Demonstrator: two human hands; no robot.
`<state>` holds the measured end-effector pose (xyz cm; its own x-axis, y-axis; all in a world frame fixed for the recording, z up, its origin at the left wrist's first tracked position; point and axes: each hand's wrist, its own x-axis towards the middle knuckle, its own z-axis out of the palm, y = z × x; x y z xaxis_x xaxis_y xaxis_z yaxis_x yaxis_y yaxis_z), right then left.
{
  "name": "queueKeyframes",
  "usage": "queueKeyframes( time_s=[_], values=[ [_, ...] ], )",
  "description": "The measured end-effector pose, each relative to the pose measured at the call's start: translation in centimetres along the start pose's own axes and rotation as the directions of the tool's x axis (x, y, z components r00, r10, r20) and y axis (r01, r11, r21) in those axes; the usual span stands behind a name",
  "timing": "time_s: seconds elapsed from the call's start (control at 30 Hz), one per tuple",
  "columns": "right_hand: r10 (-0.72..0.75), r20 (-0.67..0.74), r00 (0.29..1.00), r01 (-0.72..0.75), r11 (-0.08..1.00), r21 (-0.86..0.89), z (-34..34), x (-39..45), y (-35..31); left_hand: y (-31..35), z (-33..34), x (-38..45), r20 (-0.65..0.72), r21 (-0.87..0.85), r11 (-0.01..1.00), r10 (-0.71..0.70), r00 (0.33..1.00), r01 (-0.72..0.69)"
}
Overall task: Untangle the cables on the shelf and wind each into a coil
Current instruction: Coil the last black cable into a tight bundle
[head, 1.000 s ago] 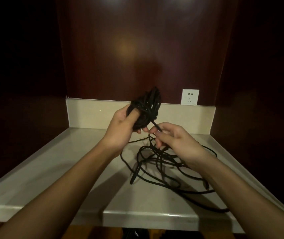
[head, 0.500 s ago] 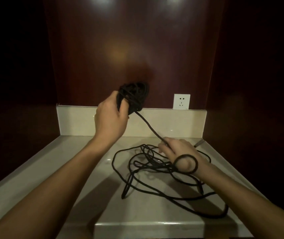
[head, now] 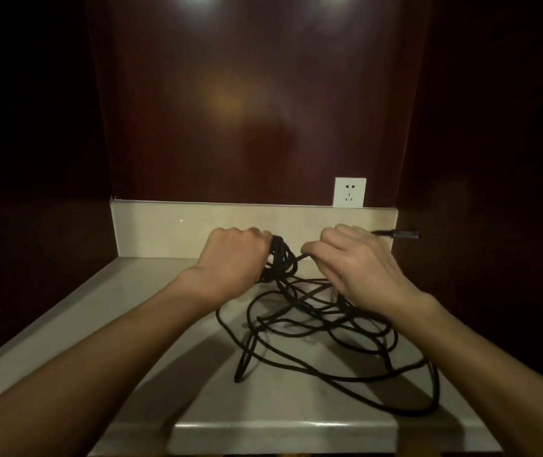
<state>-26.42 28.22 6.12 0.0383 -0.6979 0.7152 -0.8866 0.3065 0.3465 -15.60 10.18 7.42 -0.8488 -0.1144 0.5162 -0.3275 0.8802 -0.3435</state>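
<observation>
left grip (head: 235, 255): fingers curled, knuckles up | right grip (head: 350, 262): fingertips pinched | both forearms extended forward

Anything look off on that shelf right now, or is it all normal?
Nothing damaged or spilled. The loose cable sprawls in tangled loops on the shelf, one loop near its front edge. The left hand grips the coil; the right hand pinches a strand.

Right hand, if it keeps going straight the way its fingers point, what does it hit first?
The right hand points left, pinching a strand. Going on, it would probably first meet the cable bundle gripped by the left hand, though depth is unclear from this single view.
</observation>
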Motion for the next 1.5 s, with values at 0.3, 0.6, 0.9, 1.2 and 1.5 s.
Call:
queueKeyframes(
  time_s=[0.3,0.6,0.9,1.2,1.5],
  values=[
    [0.098,0.140,0.985,-0.136,0.944,0.300,-1.4,0.6,1.9,-0.8,-0.9,-2.4,0.233,-0.723,0.690,0.264,0.936,-0.014],
    [0.129,0.180,0.975,-0.179,0.937,0.299,-0.4,0.1,1.2,-1.0,-1.4,-3.6,0.172,-0.894,0.447,0.401,0.900,-0.028],
    [0.238,0.243,0.940,-0.266,0.960,0.088,-0.8,1.1,0.0,1.0,-0.2,-4.4,0.030,-0.971,0.240,0.196,0.980,-0.018],
    [0.100,0.386,0.917,-0.146,0.985,0.091,-1.9,1.3,-0.4,-0.4,-0.3,-3.6,0.019,-0.808,0.588,0.100,0.995,-0.044],
    [0.202,0.549,0.811,-0.370,0.904,0.215,-1.5,-2.3,2.5,-3.1,-0.7,-0.5,-0.158,-0.389,0.912,-0.205,0.966,0.130]
  ],
)
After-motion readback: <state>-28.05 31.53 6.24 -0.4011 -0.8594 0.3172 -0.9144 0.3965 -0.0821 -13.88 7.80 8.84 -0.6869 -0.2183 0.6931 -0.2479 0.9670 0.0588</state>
